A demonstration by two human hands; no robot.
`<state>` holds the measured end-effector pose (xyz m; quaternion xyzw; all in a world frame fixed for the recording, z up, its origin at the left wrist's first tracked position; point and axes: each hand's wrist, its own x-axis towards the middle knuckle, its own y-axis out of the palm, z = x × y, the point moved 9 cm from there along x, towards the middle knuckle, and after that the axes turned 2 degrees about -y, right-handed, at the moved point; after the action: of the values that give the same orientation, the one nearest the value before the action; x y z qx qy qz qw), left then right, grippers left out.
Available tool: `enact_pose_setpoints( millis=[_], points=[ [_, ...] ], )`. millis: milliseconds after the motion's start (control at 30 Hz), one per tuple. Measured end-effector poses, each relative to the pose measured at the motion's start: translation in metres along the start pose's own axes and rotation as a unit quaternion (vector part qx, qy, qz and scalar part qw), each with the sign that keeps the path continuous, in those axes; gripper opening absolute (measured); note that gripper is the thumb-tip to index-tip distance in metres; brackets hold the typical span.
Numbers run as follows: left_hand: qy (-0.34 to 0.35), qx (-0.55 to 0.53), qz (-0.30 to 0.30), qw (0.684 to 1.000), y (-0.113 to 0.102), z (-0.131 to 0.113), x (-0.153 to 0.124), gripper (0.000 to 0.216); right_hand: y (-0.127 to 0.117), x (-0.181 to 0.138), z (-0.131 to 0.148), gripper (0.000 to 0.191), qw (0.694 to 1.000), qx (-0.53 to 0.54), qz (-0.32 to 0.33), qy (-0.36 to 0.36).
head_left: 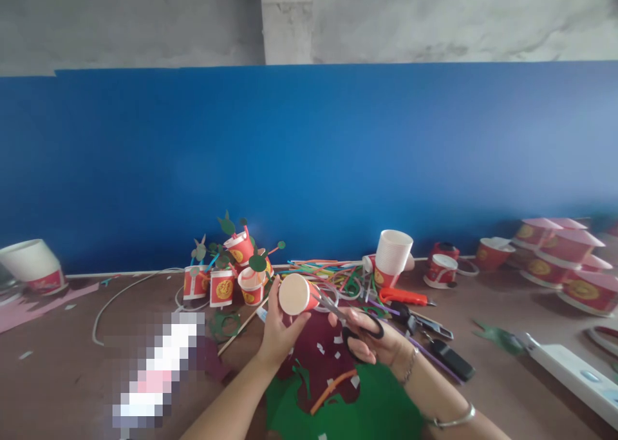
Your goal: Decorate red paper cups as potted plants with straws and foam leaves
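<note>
My left hand (279, 334) is closed around a red and white paper cup (294, 294), whose pale round base faces me. In my right hand (369, 337) is a pair of scissors (333, 307) with black handles, my fingers through the loops. The blades meet the right side of the cup; whether they pass into its wall I cannot tell. Below both hands lie dark red paper (316, 343) and green paper (386, 404), with small white scraps and an orange strip (333, 392) on top.
Several red cups with paper leaves (224, 288) stand at the back left. Behind my hands are coloured straws (323, 267), stacked white cups (393, 253) and an orange cutter (405, 296). To the right lie keys (451, 359), a white tool (574, 375) and pink-topped cups (570, 250).
</note>
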<state>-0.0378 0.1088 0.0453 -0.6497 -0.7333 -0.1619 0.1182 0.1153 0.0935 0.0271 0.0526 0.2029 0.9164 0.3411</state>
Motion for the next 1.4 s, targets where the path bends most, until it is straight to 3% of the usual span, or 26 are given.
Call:
enact_pose_setpoints(
  millis=[167, 333, 667, 1033, 1267, 1400],
  points=[
    [0.021, 0.072, -0.034, 0.997, -0.008, 0.002, 0.001, 0.078, 0.006, 0.001, -0.001, 0.044, 1.0, 0.002, 0.027, -0.01],
    [0.005, 0.033, -0.038, 0.999, -0.009, 0.004, 0.0, 0.072, 0.001, 0.0, 0.003, 0.046, 0.998, -0.049, 0.022, -0.012],
    [-0.019, 0.002, -0.001, 1.0, -0.001, -0.006, 0.002, 0.054, -0.004, -0.012, 0.021, 0.051, 0.978, -0.2, -0.052, 0.032],
    [-0.045, -0.029, 0.015, 0.998, 0.003, -0.003, 0.001, 0.05, 0.01, -0.011, 0.021, 0.058, 0.984, -0.178, -0.012, 0.017],
    [-0.073, 0.01, 0.038, 0.997, 0.0, 0.008, 0.001, 0.04, -0.002, -0.011, 0.025, 0.05, 0.954, -0.293, 0.0, 0.064],
    [-0.065, 0.028, 0.062, 0.996, 0.005, 0.015, 0.001, 0.034, -0.013, -0.013, 0.025, 0.042, 0.913, -0.391, -0.038, 0.113]
  ],
)
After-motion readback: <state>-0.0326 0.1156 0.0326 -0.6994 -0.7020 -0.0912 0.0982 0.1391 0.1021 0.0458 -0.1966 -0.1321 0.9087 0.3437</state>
